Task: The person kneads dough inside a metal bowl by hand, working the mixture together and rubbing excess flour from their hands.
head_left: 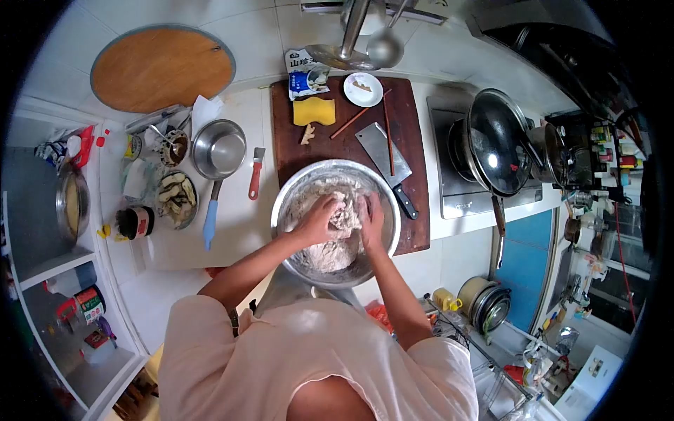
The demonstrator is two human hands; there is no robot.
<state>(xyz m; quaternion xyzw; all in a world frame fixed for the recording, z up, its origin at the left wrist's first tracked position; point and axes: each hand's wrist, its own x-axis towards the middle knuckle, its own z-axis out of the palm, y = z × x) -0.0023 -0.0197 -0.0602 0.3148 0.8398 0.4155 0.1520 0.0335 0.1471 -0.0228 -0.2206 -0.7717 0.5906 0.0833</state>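
Note:
A large metal mixing bowl [391,210], dusted with flour inside, is at the front edge of the counter. Shaggy, floury dough [333,257] lies in it, and part of it is lifted in a clump between my hands. My left hand [321,219] grips the clump from the left, fingers curled round it. From the other side my right hand [371,216] presses on the same dough with bent fingers, close to the bowl's right wall. Some fingertips are hidden by the dough.
On the dark cutting board [411,154] lie a cleaver [383,149], chopsticks [352,122], a yellow sponge [314,111], ginger [307,134] and a small plate [375,83]. Left are a saucepan [219,149] and a red-handled scraper [257,173]. A lidded wok [495,140] sits on the stove.

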